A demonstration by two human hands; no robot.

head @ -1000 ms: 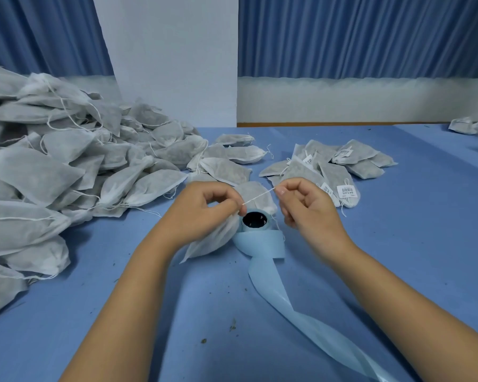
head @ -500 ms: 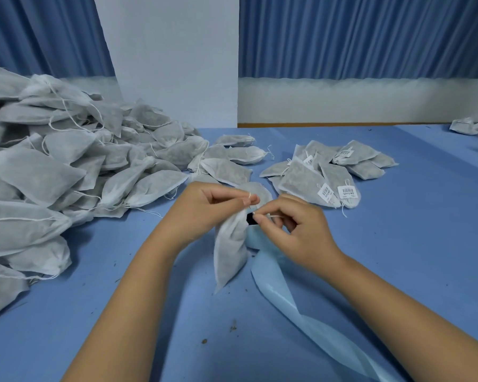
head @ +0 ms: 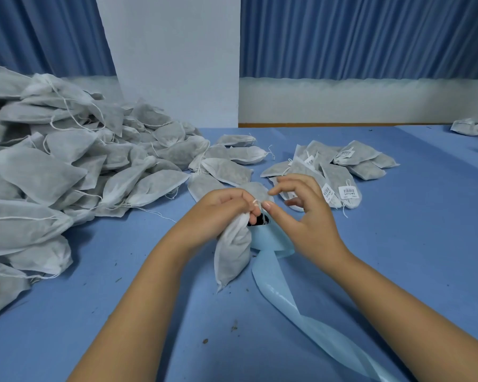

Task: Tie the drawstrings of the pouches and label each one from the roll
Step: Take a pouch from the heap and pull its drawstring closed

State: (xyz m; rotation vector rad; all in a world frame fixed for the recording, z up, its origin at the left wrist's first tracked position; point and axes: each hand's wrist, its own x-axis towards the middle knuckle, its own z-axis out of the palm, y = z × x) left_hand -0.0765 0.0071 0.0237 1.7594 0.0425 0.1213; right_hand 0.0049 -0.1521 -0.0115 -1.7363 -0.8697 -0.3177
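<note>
While left hand (head: 221, 213) fingers curl round a pouch (head: 232, 255) neck, right hand (head: 307, 216) thumb tip meets the drawstring (head: 255, 202) loop.
Left hand: fingers clenched on the gathered neck, loop standing above the knuckles. Right hand: fingers spread wide, loosely bent, thumb tip against the loop. Pouch: grey, filled, hanging upright over mid-worktop (head: 411, 257), lower corner near the surface. Roll (head: 271, 238): pale blue, just behind the pouch, partly hidden; its strip (head: 301, 312) trails twisting toward the near edge. Labelled pouches (head: 340, 172): small cluster toward the far edge, right of centre. Unlabelled heap (head: 66, 172): large, along the left edge. More pouches (head: 472, 128): far right corner.
</note>
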